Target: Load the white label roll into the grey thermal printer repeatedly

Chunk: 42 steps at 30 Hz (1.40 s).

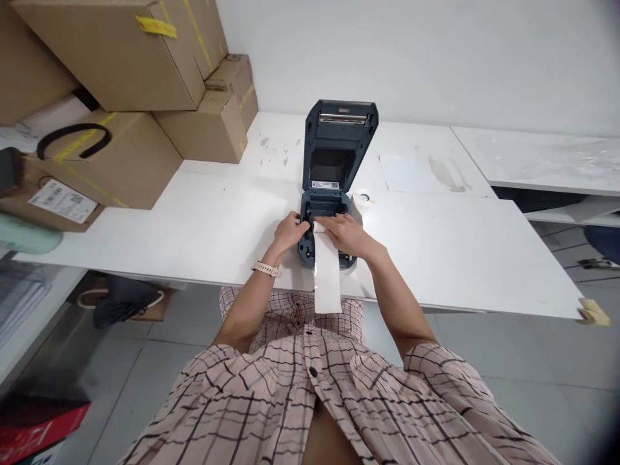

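Note:
A dark blue label printer (304, 250) stands on the white table with its lid (334, 139) tipped up and back. Inside its bay sits a small roll of white labels (319, 227). The loose strip of labels (328, 278) runs out over the printer's front and hangs past the table edge. My right hand (345, 234) lies over the roll from the right, fingers reaching across it; its thumb is hidden. At the printer's left side, my left hand (289, 230) is closed on the edge of the bay, thumb pointing inward beside the roll.
Cardboard boxes (121, 58) are stacked at the left, one with a black curved band (72, 129) on top. Just right of the printer is a white roll (361, 200). A yellowish guard (593, 312) covers the table's right corner. Behind rises a white wall (426, 58).

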Available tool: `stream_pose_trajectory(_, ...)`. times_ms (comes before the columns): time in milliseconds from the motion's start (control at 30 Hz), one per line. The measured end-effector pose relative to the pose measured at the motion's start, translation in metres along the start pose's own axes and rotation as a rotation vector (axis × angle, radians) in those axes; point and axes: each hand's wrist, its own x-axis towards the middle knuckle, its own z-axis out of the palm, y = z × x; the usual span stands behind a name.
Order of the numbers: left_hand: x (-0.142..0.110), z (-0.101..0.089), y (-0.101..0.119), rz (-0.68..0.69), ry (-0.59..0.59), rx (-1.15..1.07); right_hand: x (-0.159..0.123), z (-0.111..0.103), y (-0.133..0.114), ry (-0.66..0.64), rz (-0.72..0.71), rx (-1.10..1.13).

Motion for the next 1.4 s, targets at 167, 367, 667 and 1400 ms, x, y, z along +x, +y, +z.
stream_pose_trajectory(167,0.0,0.002,-0.002,-0.002,0.005,-0.044,-0.014,-0.001,-0.013,0.089,0.014,0.05)
stream_pose_trajectory(367,0.0,0.003,-0.005,0.025,0.023,-0.06,-0.055,-0.001,-0.048,0.059,-0.058,0.073)
stream_pose_trajectory(667,0.0,0.004,-0.007,0.03,0.026,-0.131,-0.102,0.018,-0.083,0.13,0.056,-0.017)
stream_pose_trajectory(1400,0.002,0.007,-0.012,0.048,0.036,-0.195,-0.093,0.026,-0.091,0.185,0.118,-0.073)
